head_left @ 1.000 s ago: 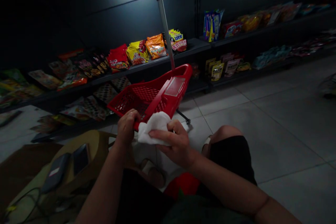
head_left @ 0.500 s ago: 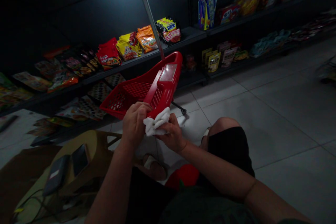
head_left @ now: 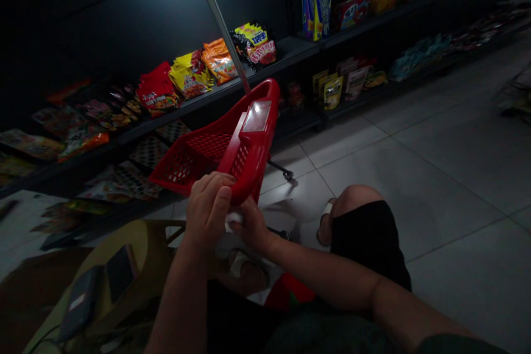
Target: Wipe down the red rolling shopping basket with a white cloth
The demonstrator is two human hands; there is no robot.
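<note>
A small red shopping cart with a perforated basket and a grey pole stands in front of me. My left hand is closed over the near edge of its rim, fingers curled to the inside. Just below that rim, my right hand grips a white cloth. Most of the cloth is hidden behind the hands, and I cannot tell whether it touches the cart's underside.
Shelves of packaged snacks run behind the cart. At left is a yellowish stool with a phone and a dark flat device on it. Something red lies between my legs on the tiled floor.
My right hand has moved left and down with the white cloth, from the rim's near corner to beneath it. My left hand stays on the rim. The view has shifted slightly.
</note>
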